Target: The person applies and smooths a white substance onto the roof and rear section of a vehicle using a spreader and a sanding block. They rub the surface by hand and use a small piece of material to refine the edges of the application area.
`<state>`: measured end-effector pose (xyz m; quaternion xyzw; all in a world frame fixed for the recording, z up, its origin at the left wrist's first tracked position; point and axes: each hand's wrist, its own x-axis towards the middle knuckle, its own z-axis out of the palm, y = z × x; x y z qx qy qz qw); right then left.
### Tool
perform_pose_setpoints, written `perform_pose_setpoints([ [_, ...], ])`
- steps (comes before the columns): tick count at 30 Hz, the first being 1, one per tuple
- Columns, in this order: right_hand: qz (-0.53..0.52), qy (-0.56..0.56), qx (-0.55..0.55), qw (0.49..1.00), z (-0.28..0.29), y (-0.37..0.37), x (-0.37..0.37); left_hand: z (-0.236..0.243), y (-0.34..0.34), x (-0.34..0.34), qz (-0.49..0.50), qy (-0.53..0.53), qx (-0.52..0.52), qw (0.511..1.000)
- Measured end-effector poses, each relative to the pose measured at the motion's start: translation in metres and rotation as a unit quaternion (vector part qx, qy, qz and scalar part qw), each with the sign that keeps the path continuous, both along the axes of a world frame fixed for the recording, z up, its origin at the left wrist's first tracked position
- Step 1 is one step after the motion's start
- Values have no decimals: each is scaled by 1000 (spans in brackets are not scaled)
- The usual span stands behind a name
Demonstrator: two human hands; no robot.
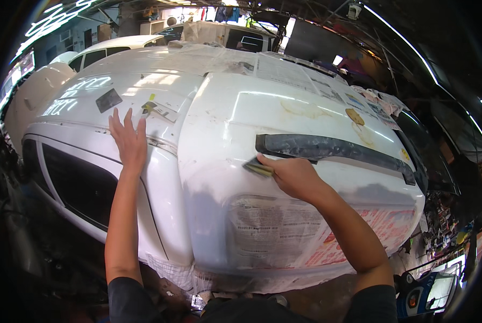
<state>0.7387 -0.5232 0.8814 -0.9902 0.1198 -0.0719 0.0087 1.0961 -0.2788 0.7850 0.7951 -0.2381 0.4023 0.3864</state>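
Note:
My left hand (129, 141) rests with spread fingers on the white roof of the cab (90, 116). Just beyond its fingertips lies a dark grey square (109, 100) that looks like sandpaper. Beside that is a flat, pale card-like piece (160, 111) with dark and yellow-green marks. In my right hand (299, 177) is a thin sanding pad (258, 167), dark with a yellowish edge, against the white rear shell (211, 142). The pad sits just below the near end of a dark, dusty roof rail (332, 146). Grey primer-like haze covers the shell's side under it.
Newspaper (273, 223) masks the side window, with red-printed sheets (370, 231) to its right. A brownish piece (354, 117) lies on the shell's top. More newspaper (289, 72) covers the far side. Another white car (117, 46) stands behind, and a blue-and-white motorbike (421, 293) at lower right.

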Motion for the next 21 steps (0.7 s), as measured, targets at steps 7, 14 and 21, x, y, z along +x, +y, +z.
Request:
perform_pose_setpoints([
  [7,-31,7,9,999,1,6,7,7,1,-5,39,47,50,997],
  [14,-35,21,-22,999,3,6,13,8,-6,-3,54,55,81,994],
  [21,-9,-21,-11,1000,1,-59,-61,12,-3,-9,64,65,86,992],
])
